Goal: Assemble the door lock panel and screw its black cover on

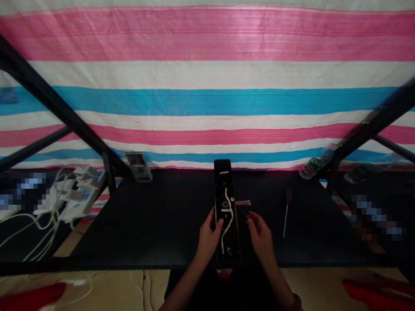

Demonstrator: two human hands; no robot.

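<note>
On the table (155,224), the screwdriver (288,199) lies right of the panel (226,205), before the bottle (311,167).

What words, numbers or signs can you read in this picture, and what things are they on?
None can be read for sure.
Small white label on the long black panel: has marks, too small to read.
Green label on the clear bottle at the right: too blurred.
White boxes by the cables: bluish patches, too blurred to tell if there is writing.

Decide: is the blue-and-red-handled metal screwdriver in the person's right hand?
No, the screwdriver lies on the flat black tabletop, apart from the right hand.
</note>
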